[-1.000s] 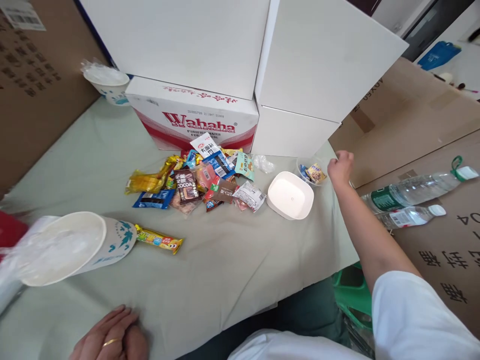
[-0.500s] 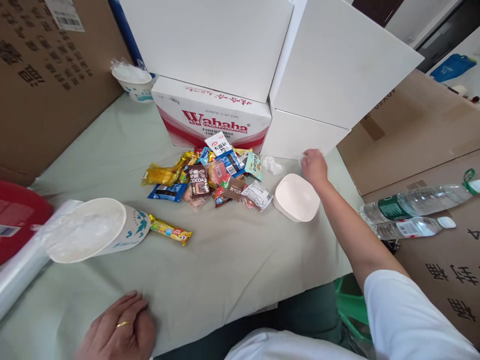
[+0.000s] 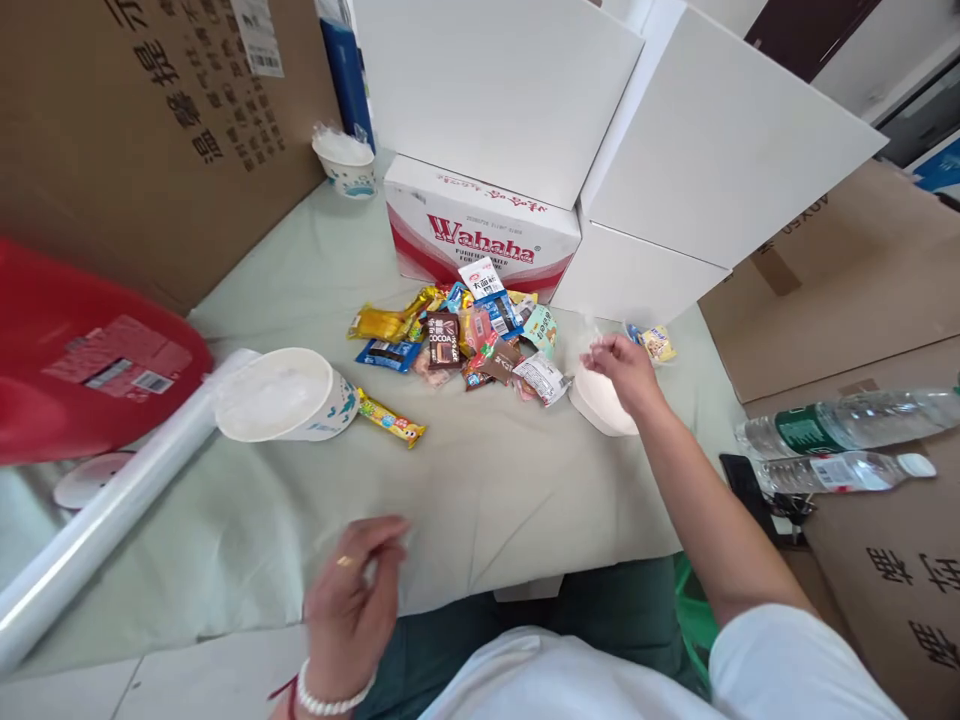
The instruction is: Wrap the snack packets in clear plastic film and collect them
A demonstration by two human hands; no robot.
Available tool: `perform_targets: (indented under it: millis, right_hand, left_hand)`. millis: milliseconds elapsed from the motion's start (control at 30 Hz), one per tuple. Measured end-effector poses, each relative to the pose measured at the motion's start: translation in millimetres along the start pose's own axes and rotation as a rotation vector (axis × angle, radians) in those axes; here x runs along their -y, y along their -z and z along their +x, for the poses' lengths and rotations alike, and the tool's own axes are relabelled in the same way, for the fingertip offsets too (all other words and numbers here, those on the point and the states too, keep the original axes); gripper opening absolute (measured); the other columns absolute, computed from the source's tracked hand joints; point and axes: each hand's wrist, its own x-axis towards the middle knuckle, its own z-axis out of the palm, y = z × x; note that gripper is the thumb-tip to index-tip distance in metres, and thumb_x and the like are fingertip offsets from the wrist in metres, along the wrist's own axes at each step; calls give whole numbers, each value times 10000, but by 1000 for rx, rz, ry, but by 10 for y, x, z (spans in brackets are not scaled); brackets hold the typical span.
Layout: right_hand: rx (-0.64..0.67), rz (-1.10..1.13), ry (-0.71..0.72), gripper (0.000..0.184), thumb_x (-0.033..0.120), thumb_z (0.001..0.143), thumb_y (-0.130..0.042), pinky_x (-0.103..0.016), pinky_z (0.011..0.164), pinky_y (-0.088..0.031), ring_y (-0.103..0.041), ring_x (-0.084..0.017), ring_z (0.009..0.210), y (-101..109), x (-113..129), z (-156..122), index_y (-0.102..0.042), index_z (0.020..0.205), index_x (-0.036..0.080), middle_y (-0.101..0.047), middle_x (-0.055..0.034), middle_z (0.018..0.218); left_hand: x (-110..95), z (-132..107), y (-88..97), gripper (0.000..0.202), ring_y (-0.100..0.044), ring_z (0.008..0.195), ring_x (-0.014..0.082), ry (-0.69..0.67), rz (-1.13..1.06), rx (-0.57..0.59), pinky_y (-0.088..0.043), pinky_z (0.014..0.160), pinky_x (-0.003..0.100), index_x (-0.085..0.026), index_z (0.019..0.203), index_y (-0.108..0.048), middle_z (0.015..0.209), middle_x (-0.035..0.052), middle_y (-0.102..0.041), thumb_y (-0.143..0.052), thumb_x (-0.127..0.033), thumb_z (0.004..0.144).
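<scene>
My right hand (image 3: pixel 622 372) is over the far right rim of a white bowl (image 3: pixel 604 402), thumb and fingers pinched. A crumpled piece of clear plastic (image 3: pixel 589 338) is at its fingertips. Just beyond it is a small snack packet (image 3: pixel 657 343) in yellow and blue. My left hand (image 3: pixel 360 585), wearing a ring, is raised near the front edge of the cloth-covered table. Its fingers are loosely bent, a little blurred, with nothing visible in them. Left of the bowl is a pile of wrapped snacks (image 3: pixel 444 340), including a brown cocoa packet.
A paper tub (image 3: pixel 346 408) lined with plastic stands left, touching a yellow snack stick (image 3: pixel 391 418). Behind the pile is a Wahaha carton (image 3: pixel 480 235) beneath white boxes. A plastic film roll (image 3: pixel 127 500) and a red container (image 3: pixel 90 360) are left; water bottles (image 3: pixel 832 470) lie right.
My right hand has drawn back toward the bowl, uncovering the yellow-and-blue packet behind it. My left hand has lifted off the cloth and moved right, its fingers loosening. The view has shifted left.
</scene>
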Motion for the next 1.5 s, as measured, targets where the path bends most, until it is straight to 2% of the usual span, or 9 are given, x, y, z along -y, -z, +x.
perform_targets:
  millis: [167, 267, 367, 533, 867, 1000, 1167, 1400, 1500]
  right_hand:
    - [309, 194, -29, 233, 486, 908, -713, -410, 897, -584, -734, -222, 934, -273, 11, -1408, -641, 929, 266, -732, -25, 926]
    - [567, 51, 100, 176, 432, 1003, -600, -387, 857, -583, -705, -206, 906, -391, 19, -1963, -692, 1003, 282, -725, -34, 957]
    - [522, -135, 245, 188, 377, 1001, -598, -384, 868, -583, -691, -217, 978, -260, -45, -2098, -714, 1144, 338, -708, -48, 1109]
    - [-234, -572, 157, 390, 404, 911, -619, -493, 766, -597, -618, -224, 674, 221, -556, -1589, -678, 1296, 375, -615, -109, 1339]
    - [-160, -776, 120, 615, 280, 892, -561, -440, 1064, -503, -676, -278, 1105, -96, -441, -188, -515, 1486, 128, -339, -249, 1627]
    - [-116, -370, 102, 552, 461, 959, -539, -412, 923, -573, -685, -259, 1042, -497, -175, -707, -529, 1443, 198, -524, -195, 1489]
    - [493, 199, -193, 503, 583, 792, -752, -341, 724, -570, -674, -209, 798, -947, -405, -1695, -670, 1147, 236, -730, -43, 930]
    - [20, -177, -12, 514, 580, 800, -659, -463, 875, -571, -652, -273, 982, -472, -732, -1536, -677, 1115, 174, -682, -128, 1093]
    - [-188, -402, 137, 662, 561, 816, -660, -574, 953, -560, -588, -346, 1198, -262, -618, -1458, -601, 1329, 148, -563, -218, 1353]
  left_hand:
    - [-640, 137, -783, 613, -714, 973, 264, 834, -864, 633, -603, 691, 369, -219, 1119, -621, 1044, 100, -735, -688, -744, 811]
    - [-732, 236, -1114, 540, -699, 867, 219, 969, -1127, 719, -582, 727, 331, -186, 959, -654, 922, 61, -727, -802, -661, 752]
    - [-627, 227, -1216, 435, -623, 673, 116, 929, -1110, 564, -506, 623, 223, -177, 878, -657, 778, -13, -678, -954, -358, 616]
    - [-431, 104, -1027, 491, -597, 641, 77, 929, -1046, 400, -496, 629, 208, -206, 943, -657, 828, -45, -684, -962, -228, 559]
    - [-419, 128, -719, 870, -677, 904, 126, 646, -874, 196, -551, 847, 271, -275, 1312, -533, 1246, 22, -596, -935, -192, 545]
    - [-400, 118, -751, 921, -685, 916, 121, 505, -730, 116, -559, 891, 303, -319, 1405, -447, 1322, 37, -518, -895, -209, 608]
    - [-360, 45, -841, 834, -678, 1011, 192, 404, -540, 183, -574, 857, 337, -253, 1426, -446, 1329, 103, -541, -859, -317, 704]
    - [-9, 777, -30, 545, -483, 1368, 336, -221, 479, -308, -439, 1121, 499, -134, 1415, -515, 1460, 219, -507, -630, -318, 915]
    - [80, 1218, 427, 391, -549, 1243, 340, -181, 822, -196, -469, 1030, 483, -104, 1321, -603, 1344, 197, -607, -524, -253, 969]
